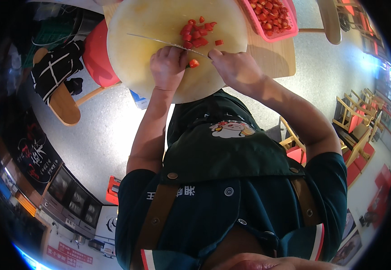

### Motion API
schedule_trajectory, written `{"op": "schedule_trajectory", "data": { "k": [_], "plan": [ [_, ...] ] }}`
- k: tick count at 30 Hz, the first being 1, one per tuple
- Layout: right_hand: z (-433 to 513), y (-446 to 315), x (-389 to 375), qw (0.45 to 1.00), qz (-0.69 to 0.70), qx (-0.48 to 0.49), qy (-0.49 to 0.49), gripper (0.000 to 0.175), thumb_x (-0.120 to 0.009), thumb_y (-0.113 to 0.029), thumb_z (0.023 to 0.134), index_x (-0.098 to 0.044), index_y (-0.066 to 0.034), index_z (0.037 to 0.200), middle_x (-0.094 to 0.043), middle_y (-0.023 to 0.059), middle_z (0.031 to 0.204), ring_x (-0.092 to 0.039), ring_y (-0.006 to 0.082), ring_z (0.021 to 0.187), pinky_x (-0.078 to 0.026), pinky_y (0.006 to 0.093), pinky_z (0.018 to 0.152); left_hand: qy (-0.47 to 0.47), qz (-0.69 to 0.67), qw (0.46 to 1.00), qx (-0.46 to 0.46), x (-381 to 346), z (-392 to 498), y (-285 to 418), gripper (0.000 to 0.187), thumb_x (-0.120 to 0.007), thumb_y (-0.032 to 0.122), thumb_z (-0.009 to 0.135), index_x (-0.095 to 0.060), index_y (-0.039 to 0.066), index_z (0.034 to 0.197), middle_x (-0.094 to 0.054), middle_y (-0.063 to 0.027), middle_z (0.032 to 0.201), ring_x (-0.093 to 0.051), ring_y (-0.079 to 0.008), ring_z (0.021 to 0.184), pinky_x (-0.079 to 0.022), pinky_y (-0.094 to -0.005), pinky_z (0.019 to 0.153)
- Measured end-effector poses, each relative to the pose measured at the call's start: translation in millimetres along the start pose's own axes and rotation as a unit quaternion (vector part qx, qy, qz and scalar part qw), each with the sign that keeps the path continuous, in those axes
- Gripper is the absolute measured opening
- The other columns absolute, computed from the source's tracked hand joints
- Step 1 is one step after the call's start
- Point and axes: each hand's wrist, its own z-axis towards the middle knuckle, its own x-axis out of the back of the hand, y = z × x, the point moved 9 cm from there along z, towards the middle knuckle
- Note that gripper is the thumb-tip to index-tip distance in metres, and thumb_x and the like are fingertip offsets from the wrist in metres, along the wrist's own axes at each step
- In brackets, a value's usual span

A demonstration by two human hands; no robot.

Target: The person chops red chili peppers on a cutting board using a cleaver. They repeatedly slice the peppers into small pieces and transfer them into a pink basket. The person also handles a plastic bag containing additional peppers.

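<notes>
My right hand (237, 67) grips a kitchen knife (161, 41) at its handle end, the thin blade reaching leftward across a round cutting board (134, 64). Behind the blade, my left hand (168, 67) rests on the board with its fingers curled against the knife. Whatever may be under those fingers is hidden. A red chili pepper piece (194, 63) with a bit of green lies beside the left thumb. Beyond the blade sits a loose pile of cut red chili pieces (197, 33), and one separate chili piece (219, 42) lies to its right.
A pink plastic basket (278, 36) full of cut red chili stands right of the board on the wooden table (278, 62). Left of the table is a red chair (99, 55) with a black-and-white cloth item (55, 69) over its wooden arm. Stacked chairs (357, 114) stand at far right.
</notes>
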Motion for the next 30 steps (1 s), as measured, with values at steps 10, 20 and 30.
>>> {"op": "schedule_trajectory", "data": {
  "k": [10, 20, 30],
  "plan": [
    [39.3, 6.9, -29.4, 0.993, -0.07, -0.057, -0.073, 0.017, -0.051, -0.01, 0.089, -0.05, 0.0005, 0.102, -0.066, 0.0201, 0.077, -0.067, 0.041, 0.074, -0.052, 0.0494, 0.066, -0.074, -0.124, 0.982, 0.122, -2.3, 2.4, -25.4, 0.007, -0.07, 0.01, 0.079, -0.064, 0.008, 0.083, -0.063, -0.0088, 0.077, -0.064, -0.0266, 0.075, -0.051, -0.0381, 0.069],
    [44.4, 20.6, -20.9, 0.999, 0.024, -0.026, 0.028, 0.019, -0.053, -0.02, 0.095, -0.05, -0.0028, 0.102, -0.065, 0.0206, 0.074, -0.064, 0.0437, 0.073, -0.049, 0.0528, 0.065, -0.083, -0.172, 0.976, 0.109, 23.0, -34.5, -7.3, 0.018, -0.066, -0.001, 0.084, -0.065, 0.003, 0.101, -0.061, -0.0099, 0.087, -0.061, -0.0217, 0.08, -0.05, -0.0328, 0.07],
    [-21.9, 4.9, -9.0, 0.998, 0.03, -0.029, 0.042, 0.013, -0.053, -0.016, 0.094, -0.052, -0.0044, 0.1, -0.063, 0.0163, 0.07, -0.064, 0.0399, 0.067, -0.05, 0.0493, 0.06, -0.035, -0.042, 0.998, 0.026, 4.4, -34.1, 16.8, 0.017, -0.077, 0.008, 0.074, -0.062, 0.008, 0.082, -0.061, -0.0106, 0.079, -0.06, -0.034, 0.068, -0.049, -0.0441, 0.06]
  ]
}}
